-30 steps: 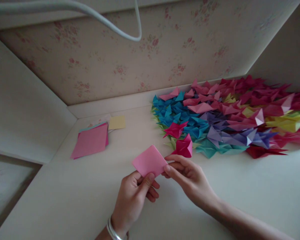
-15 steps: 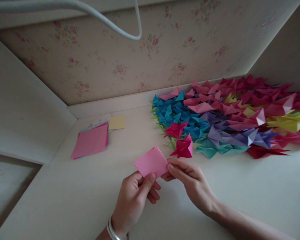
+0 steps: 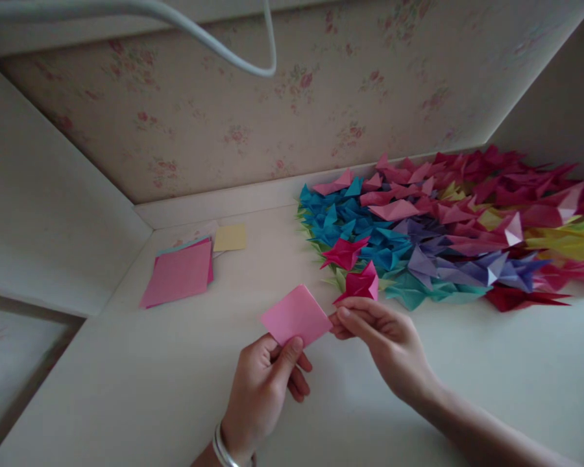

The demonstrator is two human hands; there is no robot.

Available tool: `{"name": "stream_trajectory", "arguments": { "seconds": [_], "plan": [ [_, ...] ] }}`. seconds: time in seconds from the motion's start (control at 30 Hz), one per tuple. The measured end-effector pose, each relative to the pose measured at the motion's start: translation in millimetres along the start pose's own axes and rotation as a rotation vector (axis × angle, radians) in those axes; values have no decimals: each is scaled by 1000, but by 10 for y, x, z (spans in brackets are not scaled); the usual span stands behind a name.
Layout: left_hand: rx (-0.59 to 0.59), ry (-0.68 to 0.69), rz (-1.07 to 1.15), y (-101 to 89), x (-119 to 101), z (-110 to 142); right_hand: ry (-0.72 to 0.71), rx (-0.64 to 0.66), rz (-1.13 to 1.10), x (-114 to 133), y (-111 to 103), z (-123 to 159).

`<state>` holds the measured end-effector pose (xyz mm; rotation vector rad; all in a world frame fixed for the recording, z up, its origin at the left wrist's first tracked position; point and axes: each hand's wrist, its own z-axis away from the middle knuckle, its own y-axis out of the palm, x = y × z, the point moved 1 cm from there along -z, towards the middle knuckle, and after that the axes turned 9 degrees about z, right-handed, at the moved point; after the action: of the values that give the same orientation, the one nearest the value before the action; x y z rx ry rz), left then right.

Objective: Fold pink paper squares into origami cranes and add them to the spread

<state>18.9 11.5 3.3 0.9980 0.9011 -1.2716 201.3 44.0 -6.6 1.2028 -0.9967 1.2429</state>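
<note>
A small folded pink paper square (image 3: 296, 316) is held just above the white desk (image 3: 175, 376). My left hand (image 3: 267, 386), with bangles at the wrist, pinches its lower corner between thumb and fingers. My right hand (image 3: 385, 340) pinches the square's right corner with its fingertips. Just beyond my right hand lies a magenta folded paper piece (image 3: 361, 285), at the near edge of a big heap of folded paper shapes (image 3: 448, 220) in blue, pink, purple, yellow and red.
A stack of flat pink paper sheets (image 3: 179, 274) lies at the desk's back left, with a yellow sheet (image 3: 230, 238) beside it. A floral-papered wall (image 3: 272, 110) rises behind. A white cable (image 3: 214, 45) loops overhead.
My right hand has slid slightly rightward along the pink square's corner and the view has shifted a little. The left hand keeps the same hold.
</note>
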Motion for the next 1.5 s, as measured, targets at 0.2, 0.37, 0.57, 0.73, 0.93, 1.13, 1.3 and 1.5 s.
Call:
{"name": "stream_trajectory", "arguments": {
  "seconds": [0.2, 0.37, 0.57, 0.73, 0.93, 1.13, 1.3, 1.5],
  "plan": [
    [93, -21, 18, -38, -5, -3, 7, 35, -99, 5, 0, -22],
    [168, -17, 12, 7, 10, -20, -45, 182, 27, 44, 84, 61],
    [-71, 209, 95, -31, 18, -6, -84, -94, 20, -1, 40, 9],
    [-24, 418, -206, 22, 43, 75, -151, -19, 30, -17, 110, 49],
    [61, 548, -363, 64, 97, 55, -241, 170, 407, -29, 159, 189],
    [95, 603, -497, -37, 65, 69, -199, 318, 234, 45, 81, 197],
    [216, 518, -381, -38, -12, 103, -126, 240, 22, 32, 64, 118],
    [109, 389, -265, 18, -66, 116, -61, 246, -126, 16, 99, 128]
  ]
}}
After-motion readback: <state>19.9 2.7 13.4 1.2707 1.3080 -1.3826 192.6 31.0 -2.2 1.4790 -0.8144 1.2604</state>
